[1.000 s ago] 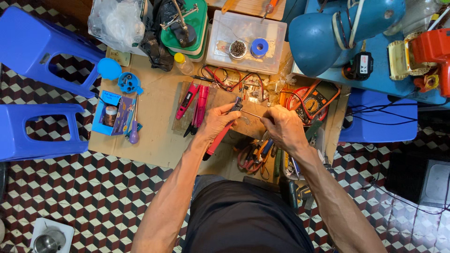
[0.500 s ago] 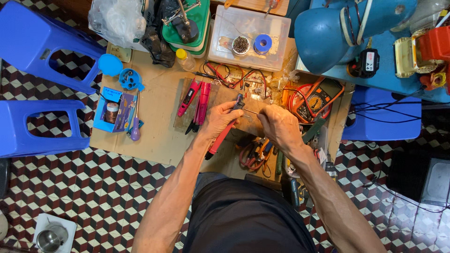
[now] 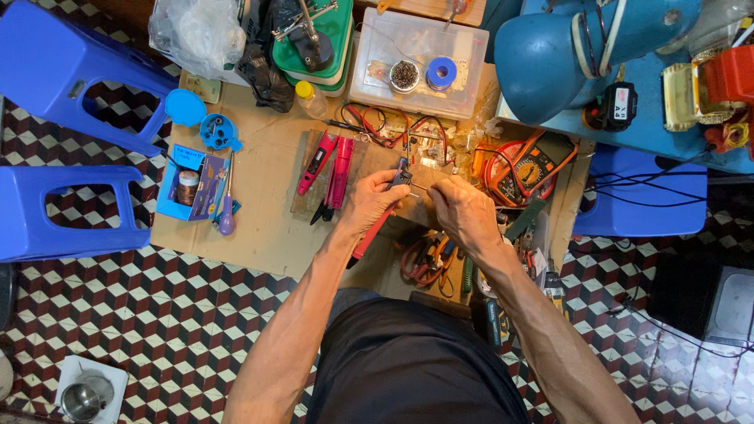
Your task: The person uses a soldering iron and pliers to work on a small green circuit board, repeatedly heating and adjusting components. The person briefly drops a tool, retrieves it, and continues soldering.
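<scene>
My left hand [image 3: 369, 200] grips a red-handled soldering tool [image 3: 364, 243] whose dark tip end points up to the right, over a cardboard sheet [image 3: 259, 216] on the floor. My right hand [image 3: 463, 210] pinches a thin wire or small part close to that tip; what it is cannot be made out. Both hands meet above a tangle of red and black wires [image 3: 393, 129] and a small circuit piece.
Two red pen-like testers [image 3: 330, 166], an orange multimeter [image 3: 525, 166], pliers [image 3: 428, 259], a blue box with a jar [image 3: 191, 184], a clear lidded box with a solder spool [image 3: 441, 72], blue plastic stools [image 3: 67, 212], a blue fan body [image 3: 565, 47].
Both hands have shifted slightly while staying together over the work; the view has moved a little. The grip on the tool is unchanged.
</scene>
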A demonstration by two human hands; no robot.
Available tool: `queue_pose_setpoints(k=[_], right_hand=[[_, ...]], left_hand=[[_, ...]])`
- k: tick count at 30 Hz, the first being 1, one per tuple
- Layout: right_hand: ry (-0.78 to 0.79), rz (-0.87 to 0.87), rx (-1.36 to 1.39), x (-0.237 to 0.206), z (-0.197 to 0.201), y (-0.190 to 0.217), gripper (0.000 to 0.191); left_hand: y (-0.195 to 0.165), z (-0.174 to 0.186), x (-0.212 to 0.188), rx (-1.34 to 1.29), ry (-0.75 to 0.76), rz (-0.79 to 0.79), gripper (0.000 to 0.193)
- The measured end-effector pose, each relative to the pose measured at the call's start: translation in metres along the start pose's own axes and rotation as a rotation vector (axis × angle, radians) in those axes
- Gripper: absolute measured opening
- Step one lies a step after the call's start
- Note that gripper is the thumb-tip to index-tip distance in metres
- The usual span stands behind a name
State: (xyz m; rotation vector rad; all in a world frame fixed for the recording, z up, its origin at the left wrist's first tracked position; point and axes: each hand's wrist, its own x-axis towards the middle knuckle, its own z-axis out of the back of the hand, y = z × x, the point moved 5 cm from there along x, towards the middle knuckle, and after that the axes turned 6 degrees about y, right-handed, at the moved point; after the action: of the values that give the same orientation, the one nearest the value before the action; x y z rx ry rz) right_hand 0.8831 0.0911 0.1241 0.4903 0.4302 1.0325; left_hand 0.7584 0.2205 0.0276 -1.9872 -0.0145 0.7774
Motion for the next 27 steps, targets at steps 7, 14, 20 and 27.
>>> queue_pose_setpoints(k=[7, 14, 20, 27], right_hand=[[0.036, -0.138, 0.187, -0.003, -0.016, -0.019, 0.021], [0.086, -0.21, 0.184, -0.005, -0.029, -0.028, 0.025], [0.115, -0.277, 0.224, -0.008, -0.031, -0.033, 0.028], [0.135, -0.326, 0.286, -0.01, -0.027, -0.027, 0.032]], left_hand=[[0.008, -0.001, 0.003, 0.091, -0.108, -0.062, 0.044], [-0.007, 0.002, -0.011, 0.151, -0.174, 0.006, 0.049], [-0.018, 0.012, -0.025, 0.209, -0.311, 0.023, 0.046], [-0.006, 0.0, -0.028, 0.25, -0.316, 0.02, 0.042]])
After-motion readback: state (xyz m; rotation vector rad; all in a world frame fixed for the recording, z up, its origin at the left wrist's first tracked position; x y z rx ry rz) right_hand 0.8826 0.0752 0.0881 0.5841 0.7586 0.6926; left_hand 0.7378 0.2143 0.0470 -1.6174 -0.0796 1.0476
